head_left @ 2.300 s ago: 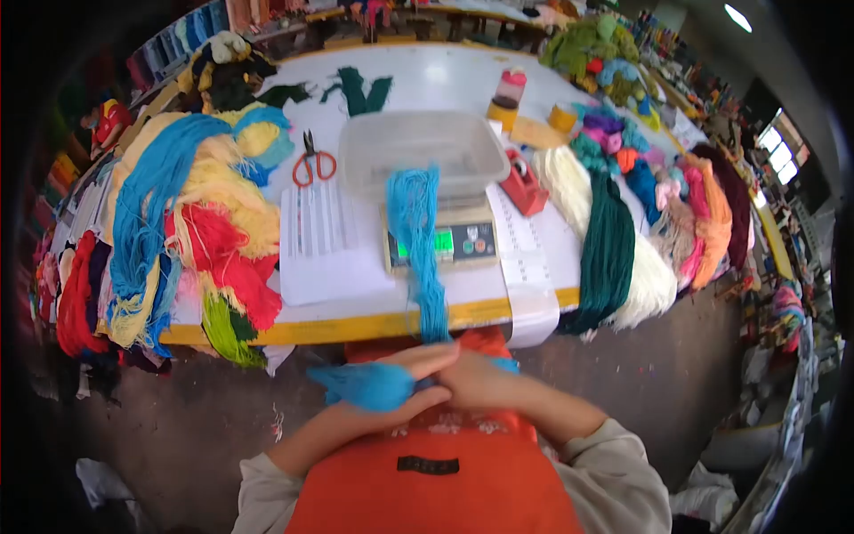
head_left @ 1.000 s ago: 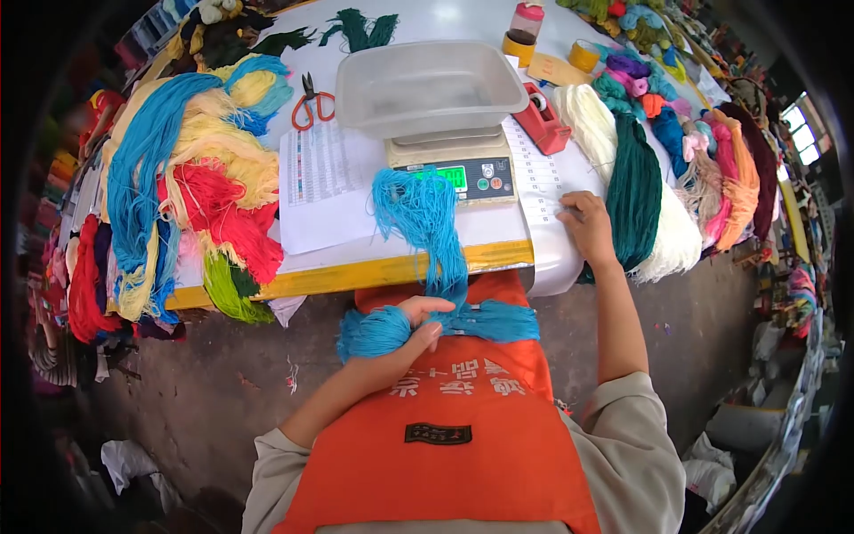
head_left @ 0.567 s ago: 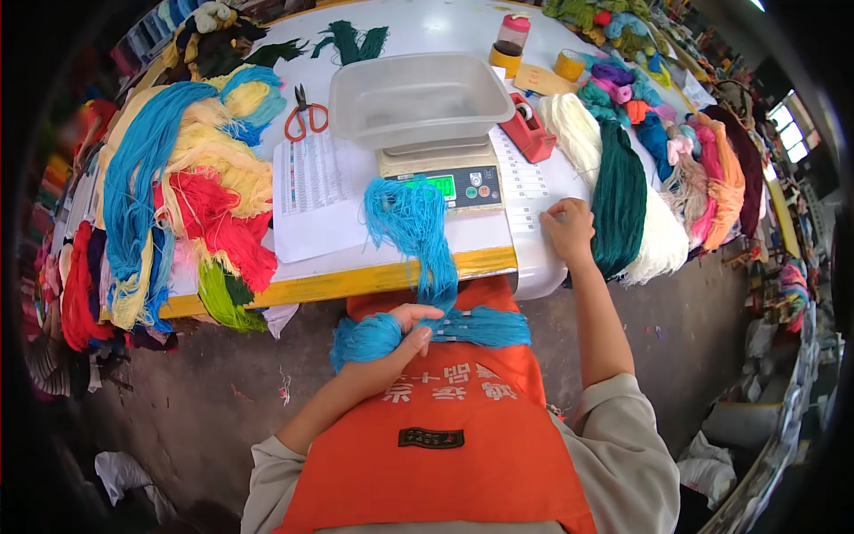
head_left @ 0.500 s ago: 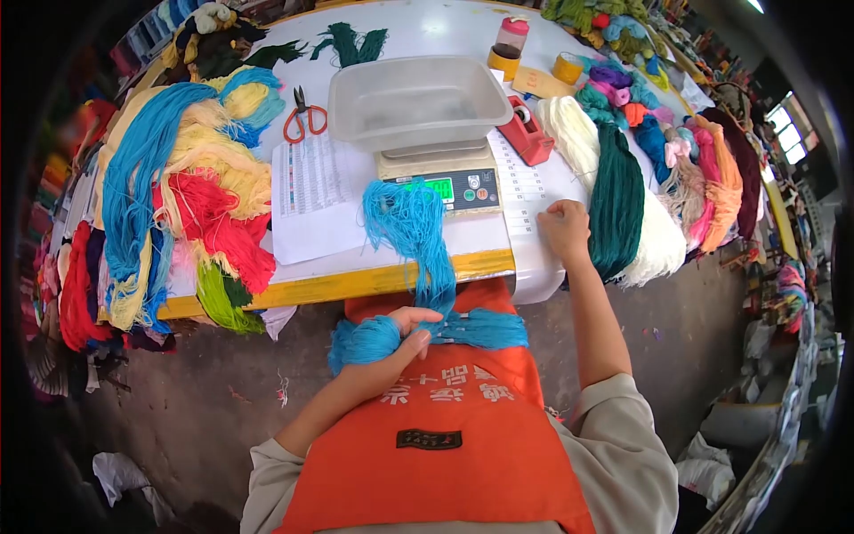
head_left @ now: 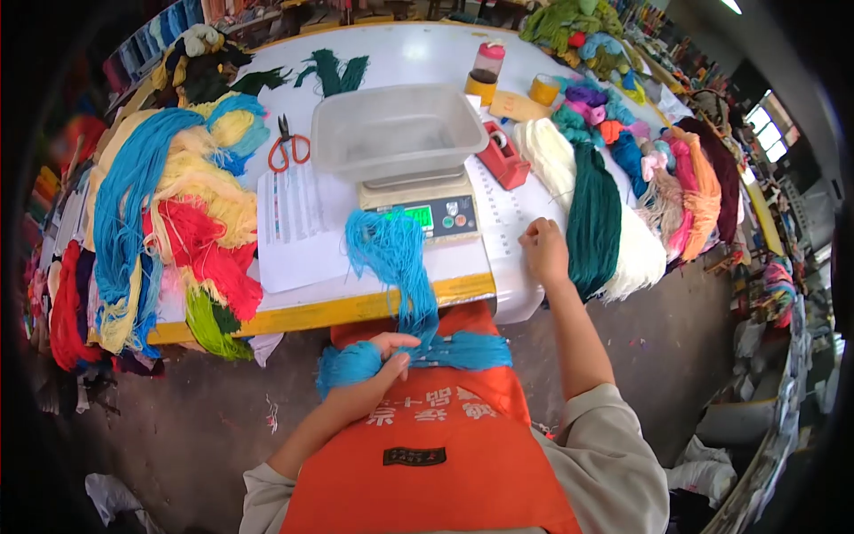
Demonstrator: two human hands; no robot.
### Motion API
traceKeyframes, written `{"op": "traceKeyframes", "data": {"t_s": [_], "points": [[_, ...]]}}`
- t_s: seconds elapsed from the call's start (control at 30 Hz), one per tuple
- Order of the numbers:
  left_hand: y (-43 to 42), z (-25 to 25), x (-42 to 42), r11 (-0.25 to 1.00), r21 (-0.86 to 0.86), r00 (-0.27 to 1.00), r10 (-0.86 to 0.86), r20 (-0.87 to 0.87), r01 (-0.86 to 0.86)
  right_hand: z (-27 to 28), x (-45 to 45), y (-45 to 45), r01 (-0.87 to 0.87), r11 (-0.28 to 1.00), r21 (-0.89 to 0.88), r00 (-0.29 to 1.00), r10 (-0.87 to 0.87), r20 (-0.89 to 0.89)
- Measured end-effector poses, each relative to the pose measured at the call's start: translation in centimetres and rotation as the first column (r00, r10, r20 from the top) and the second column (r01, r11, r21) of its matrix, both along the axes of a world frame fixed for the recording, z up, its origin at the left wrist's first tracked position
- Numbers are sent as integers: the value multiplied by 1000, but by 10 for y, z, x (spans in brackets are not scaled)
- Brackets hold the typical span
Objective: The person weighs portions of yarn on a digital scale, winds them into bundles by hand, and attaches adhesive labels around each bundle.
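My left hand [head_left: 378, 369] is closed round a skein of bright blue yarn [head_left: 467, 351] that lies across my lap over the orange apron [head_left: 427, 485]. Part of the same blue yarn rises over the table edge, and its loose end [head_left: 387, 249] rests against the front of a digital scale [head_left: 445, 218]. At the table's right front, my right hand [head_left: 544, 252] has its fingers curled together over a white sheet with rows of small printed labels [head_left: 500, 209]. Whatever its fingertips may hold is too small to make out. Dark green yarn [head_left: 594, 222] hangs just right of that hand.
A translucent plastic tub [head_left: 396, 133] sits on the scale. Red-handled scissors [head_left: 288, 149] and a printed sheet [head_left: 298, 222] lie left of it, a red tape dispenser [head_left: 503, 158] right. Coloured yarn heaps [head_left: 205, 240] flank both sides. A pink-lidded jar [head_left: 487, 67] stands behind.
The whole view has shifted, so the table appears a little lower and further left. My left hand keeps its hold on the blue yarn; my right hand stays over the label sheet.
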State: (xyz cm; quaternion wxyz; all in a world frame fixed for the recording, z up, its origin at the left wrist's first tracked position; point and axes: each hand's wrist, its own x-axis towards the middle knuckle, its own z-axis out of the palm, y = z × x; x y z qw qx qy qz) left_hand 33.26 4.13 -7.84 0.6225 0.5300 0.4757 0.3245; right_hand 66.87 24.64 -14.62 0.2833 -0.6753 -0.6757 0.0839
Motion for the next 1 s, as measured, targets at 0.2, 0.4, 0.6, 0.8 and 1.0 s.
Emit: {"op": "traceKeyframes", "data": {"t_s": [0.2,0.4,0.6,0.8,1.0], "points": [[1,1,3,999,3,995,-51,87,51,-7,-2,-2,84,996,28,994,-86,66],[0,4,0,999,-12,996,-46,82,47,-14,5,-4,14,1000,25,999,-13,-30],[1,-3,-2,999,23,991,40,131,-43,-9,0,-19,-78,964,255,991,48,124],[14,5,-9,990,130,987,40,155,-60,71,-57,-71,-362,915,178,900,393,-190],[23,12,-5,970,207,974,-161,159,127,142,-118,-110,-929,352,116,359,932,45]]}}
